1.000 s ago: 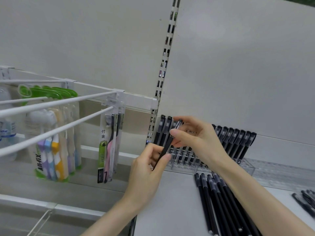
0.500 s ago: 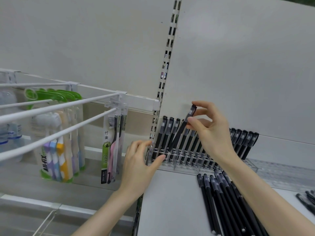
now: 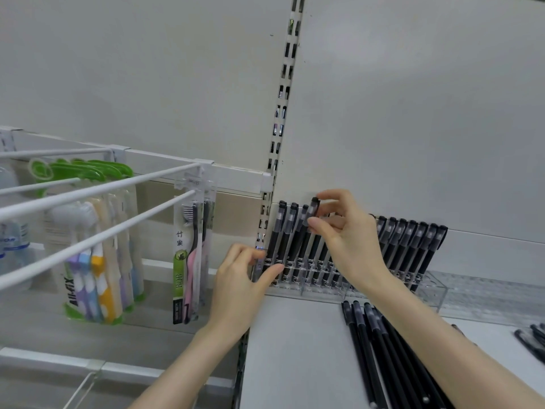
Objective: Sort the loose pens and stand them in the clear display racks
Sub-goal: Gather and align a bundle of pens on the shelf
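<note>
Black plastic, matte on the barrel and smoky-clear on the cap: that is the pen (image 3: 314, 209) the right hand (image 3: 351, 243) pinches near its top between thumb and fingertips. A second ago both hands held it out in front. Since then the right has carried it up over the row and down, and it now leans back among its neighbours with its lower end down in the rack (image 3: 312, 283); whether it is fully seated I cannot tell. The left hand (image 3: 239, 287) has let go of it and grips the rack's left end, thumb across the front, fingers curled at the corner. So this one is nearly placed, I'd judge, with the rack steadied for the push. The rack is clear, hard acrylic with small sockets. More loose pens (image 3: 380, 343), slim and straight, lie side by side on the smooth grey shelf (image 3: 295, 349), waiting.
</note>
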A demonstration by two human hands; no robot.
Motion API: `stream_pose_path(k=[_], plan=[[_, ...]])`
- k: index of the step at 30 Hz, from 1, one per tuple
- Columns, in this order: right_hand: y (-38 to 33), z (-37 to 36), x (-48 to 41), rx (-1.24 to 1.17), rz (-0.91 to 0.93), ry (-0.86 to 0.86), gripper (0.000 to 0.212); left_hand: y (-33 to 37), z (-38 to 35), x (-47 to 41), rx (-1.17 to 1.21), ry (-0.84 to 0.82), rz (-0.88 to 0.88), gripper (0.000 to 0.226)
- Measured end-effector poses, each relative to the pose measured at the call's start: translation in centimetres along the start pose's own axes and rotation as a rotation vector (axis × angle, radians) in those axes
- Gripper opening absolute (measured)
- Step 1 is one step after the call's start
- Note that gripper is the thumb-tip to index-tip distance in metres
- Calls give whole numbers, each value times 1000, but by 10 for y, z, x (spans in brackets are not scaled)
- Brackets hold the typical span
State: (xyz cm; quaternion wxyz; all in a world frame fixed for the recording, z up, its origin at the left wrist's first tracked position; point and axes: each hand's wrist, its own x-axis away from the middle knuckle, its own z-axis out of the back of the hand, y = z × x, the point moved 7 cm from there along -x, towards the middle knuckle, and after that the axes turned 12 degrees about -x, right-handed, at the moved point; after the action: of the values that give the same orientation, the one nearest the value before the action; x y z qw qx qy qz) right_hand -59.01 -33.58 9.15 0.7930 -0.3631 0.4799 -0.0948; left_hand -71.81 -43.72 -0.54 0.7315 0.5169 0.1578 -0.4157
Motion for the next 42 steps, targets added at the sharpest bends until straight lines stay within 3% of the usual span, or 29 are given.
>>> stream_pose_path(k=[6,18,29,33,36,42], plan=[[3,1,-6,33,-51,-53,27,-1,0,-1,-13,5,8,27],[3,-8,-8,124,-88,-151,26,3,3,0,-60,6,35,31],[6,-6,4,207,-67,-91,30,10,8,1,-170,-49,61,35],[1,3,11,252,-51,-60,21,12,14,7,-201,-76,41,28],[-2,15,20,303,-37,-74,12,25,25,16,-205,-72,2,10],[-5,51,47,377,-26,-154,10,72,21,39,-299,-239,-90,11]])
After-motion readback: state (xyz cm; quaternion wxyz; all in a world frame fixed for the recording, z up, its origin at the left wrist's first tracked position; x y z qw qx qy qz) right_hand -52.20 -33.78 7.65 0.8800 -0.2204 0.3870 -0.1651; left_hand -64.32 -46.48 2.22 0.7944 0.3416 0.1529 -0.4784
